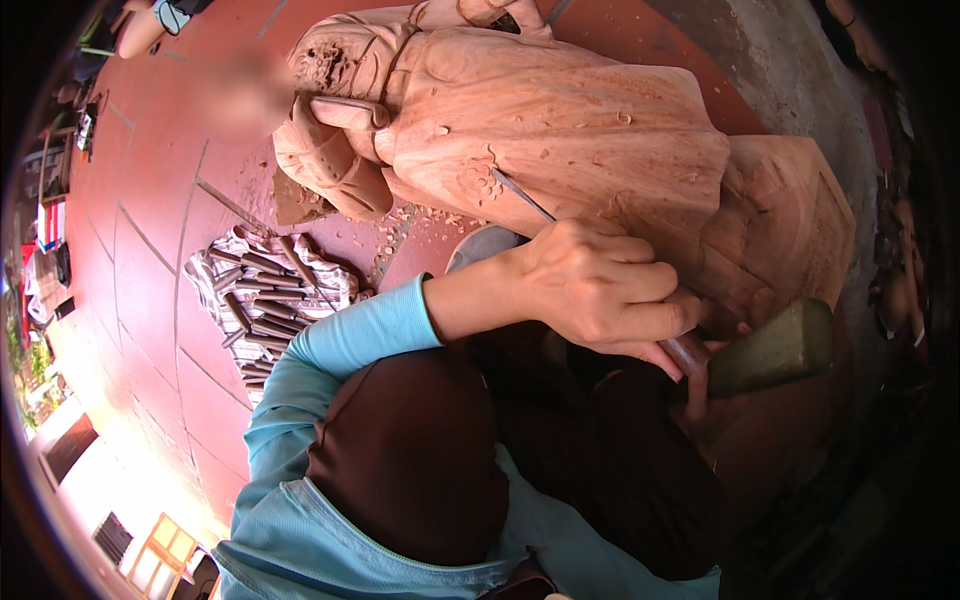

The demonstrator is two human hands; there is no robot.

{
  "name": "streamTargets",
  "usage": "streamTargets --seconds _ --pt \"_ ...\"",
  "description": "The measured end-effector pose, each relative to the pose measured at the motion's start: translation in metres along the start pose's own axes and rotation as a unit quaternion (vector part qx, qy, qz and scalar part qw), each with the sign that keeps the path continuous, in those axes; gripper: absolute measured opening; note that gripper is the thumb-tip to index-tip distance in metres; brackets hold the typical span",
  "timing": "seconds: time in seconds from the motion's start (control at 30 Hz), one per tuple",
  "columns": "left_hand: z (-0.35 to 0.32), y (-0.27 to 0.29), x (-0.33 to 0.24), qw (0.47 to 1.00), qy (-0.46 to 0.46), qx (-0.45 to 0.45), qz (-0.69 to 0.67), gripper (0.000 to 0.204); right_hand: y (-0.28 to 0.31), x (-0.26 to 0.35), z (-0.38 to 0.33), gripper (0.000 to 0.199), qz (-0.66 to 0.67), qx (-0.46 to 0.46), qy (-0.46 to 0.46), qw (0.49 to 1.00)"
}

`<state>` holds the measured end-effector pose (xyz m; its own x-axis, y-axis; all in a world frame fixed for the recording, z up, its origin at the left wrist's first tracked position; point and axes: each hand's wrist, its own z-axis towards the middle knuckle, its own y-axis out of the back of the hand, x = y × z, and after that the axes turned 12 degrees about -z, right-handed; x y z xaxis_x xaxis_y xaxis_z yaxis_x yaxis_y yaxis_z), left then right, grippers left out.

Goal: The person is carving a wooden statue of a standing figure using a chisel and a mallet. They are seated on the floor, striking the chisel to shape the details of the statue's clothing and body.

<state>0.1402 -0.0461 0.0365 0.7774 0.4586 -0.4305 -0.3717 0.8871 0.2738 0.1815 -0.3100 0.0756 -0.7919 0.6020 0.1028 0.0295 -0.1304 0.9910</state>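
Observation:
My left hand (605, 285) is closed around the brown wooden handle of a carving chisel (522, 193). Its thin metal blade slants up and left, with the tip touching a small carved flower relief on the robe of a large wooden figure (580, 115). The figure lies on its side, its base to the right. Beside the handle's butt end is a dark green, block-shaped mallet (775, 350). My right hand (697, 388) shows only in part near the mallet's narrow end; its fingers look curled around it, though shadow hides most of them.
Several dark-handled carving tools (270, 300) lie on a striped cloth (210, 262) at the left. Wood chips (430, 225) are scattered over the red tiled floor (150, 290) and the figure. Another person's arm (140, 35) reaches in at the top left.

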Motion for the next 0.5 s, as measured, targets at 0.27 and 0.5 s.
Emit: streamTargets --seconds 0.27,0.5 --pt "0.010 0.003 0.003 0.999 0.027 0.004 0.044 0.043 0.018 -0.010 -0.006 0.015 0.012 0.134 -0.009 0.991" --pt "0.019 -0.013 -0.017 0.979 0.089 0.125 0.132 0.041 0.005 -0.006 -0.007 0.024 0.036 0.033 -0.064 0.997"
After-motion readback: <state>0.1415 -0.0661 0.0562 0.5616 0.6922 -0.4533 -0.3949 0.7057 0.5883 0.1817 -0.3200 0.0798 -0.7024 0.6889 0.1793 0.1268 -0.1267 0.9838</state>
